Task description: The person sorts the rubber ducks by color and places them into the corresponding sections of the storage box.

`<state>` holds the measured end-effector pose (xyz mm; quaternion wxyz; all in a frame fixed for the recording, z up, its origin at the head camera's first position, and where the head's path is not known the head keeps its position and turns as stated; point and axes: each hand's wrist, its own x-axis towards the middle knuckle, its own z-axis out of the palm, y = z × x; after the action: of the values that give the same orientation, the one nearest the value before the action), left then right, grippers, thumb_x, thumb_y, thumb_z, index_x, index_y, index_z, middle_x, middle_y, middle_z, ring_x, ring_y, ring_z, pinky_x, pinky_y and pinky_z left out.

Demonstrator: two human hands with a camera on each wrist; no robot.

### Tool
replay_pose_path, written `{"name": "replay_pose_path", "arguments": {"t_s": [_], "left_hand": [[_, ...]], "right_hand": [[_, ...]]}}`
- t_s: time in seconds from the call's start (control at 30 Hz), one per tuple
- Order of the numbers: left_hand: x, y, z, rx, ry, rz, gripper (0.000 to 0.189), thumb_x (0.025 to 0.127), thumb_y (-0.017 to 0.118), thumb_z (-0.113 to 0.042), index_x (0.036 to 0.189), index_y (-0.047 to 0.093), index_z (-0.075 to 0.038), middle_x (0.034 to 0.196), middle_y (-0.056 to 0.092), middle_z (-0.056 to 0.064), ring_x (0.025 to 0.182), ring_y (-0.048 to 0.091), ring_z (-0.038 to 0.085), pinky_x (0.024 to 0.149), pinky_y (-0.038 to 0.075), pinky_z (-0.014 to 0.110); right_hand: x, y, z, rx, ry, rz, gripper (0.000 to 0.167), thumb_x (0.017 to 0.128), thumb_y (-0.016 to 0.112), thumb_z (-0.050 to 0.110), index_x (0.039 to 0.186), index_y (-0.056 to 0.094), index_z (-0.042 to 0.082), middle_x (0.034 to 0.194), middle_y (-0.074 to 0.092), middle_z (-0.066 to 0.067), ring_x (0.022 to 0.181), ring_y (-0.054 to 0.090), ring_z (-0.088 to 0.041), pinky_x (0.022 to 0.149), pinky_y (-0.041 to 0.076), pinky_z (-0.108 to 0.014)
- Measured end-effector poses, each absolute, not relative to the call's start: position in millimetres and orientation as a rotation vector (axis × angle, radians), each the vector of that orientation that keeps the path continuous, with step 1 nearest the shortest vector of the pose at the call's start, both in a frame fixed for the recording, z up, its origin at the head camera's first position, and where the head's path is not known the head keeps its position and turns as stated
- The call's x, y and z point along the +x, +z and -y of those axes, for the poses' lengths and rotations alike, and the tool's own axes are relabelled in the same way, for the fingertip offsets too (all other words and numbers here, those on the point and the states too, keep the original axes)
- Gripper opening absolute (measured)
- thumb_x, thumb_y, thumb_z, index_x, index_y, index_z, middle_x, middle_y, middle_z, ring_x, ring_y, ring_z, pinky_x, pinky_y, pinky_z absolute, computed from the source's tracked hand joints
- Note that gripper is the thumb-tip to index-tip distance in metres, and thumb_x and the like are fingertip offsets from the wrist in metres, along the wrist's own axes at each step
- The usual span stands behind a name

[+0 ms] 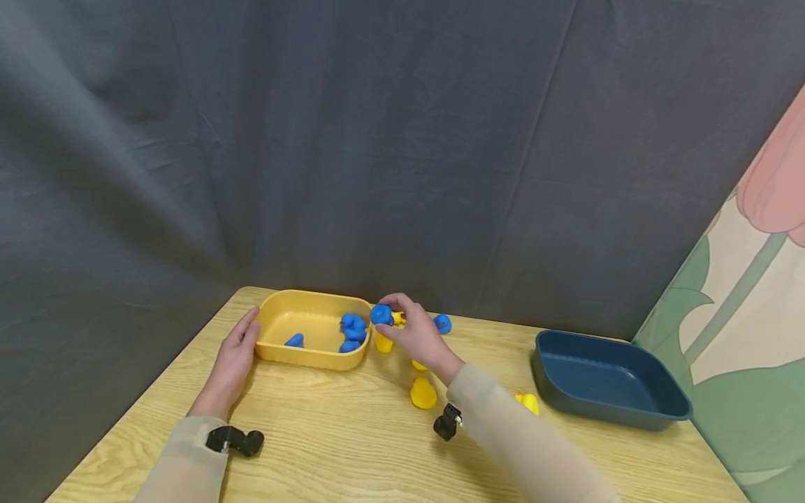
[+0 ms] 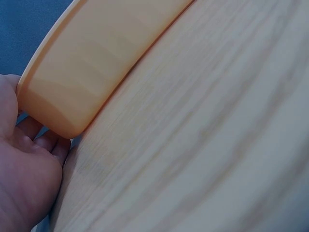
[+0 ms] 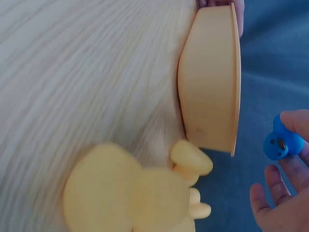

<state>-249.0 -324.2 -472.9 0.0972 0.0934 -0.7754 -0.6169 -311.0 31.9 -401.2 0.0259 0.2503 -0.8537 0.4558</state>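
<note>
Blue duck (image 1: pixel 380 314): pinched in the right hand (image 1: pixel 420 337), just beside the yellow tray (image 1: pixel 308 356). Left hand (image 1: pixel 231 360) rests against the tray. Loading appears well advanced: several blue ducks (image 1: pixel 353 328) inside; outlying blue duck (image 1: pixel 443 323) and yellow ducks (image 1: pixel 423 393) remain outside.

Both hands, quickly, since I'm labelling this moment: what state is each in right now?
Left hand: open, touching the end of the yellow tray.
Right hand: holding a blue duck between thumb and fingers.
</note>
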Motion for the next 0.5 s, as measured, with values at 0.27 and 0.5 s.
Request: {"name": "replay_pose_path", "arguments": {"t_s": [0.27, 0.5], "left_hand": [[-248.5, -472.1, 322.9, 0.268, -1.809, 2.301, 0.064, 0.122, 0.034, -0.043, 0.18, 0.014, -0.023, 0.185, 0.008, 0.006, 0.17, 0.005, 0.03, 0.136, 0.013, 0.05], [-248.7, -472.5, 322.4, 0.27, -1.798, 2.301, 0.064, 0.122, 0.035, -0.042, 0.18, 0.016, -0.023, 0.185, 0.01, 0.007, 0.17, 0.007, 0.03, 0.136, 0.015, 0.05]], "right_hand": [[-303.0, -403.4, -7.9, 0.821, 1.428, 2.654, 0.043, 0.104, 0.081, 0.017, 0.143, 0.064, 0.014, 0.142, 0.068, -0.01, 0.138, 0.059, -0.038, 0.122, 0.044, -0.053], [-300.6, -407.7, 4.5, 0.875, 1.446, 2.648, 0.042, 0.105, 0.08, 0.018, 0.143, 0.064, 0.011, 0.14, 0.07, -0.009, 0.134, 0.063, -0.031, 0.122, 0.044, -0.049]]}}
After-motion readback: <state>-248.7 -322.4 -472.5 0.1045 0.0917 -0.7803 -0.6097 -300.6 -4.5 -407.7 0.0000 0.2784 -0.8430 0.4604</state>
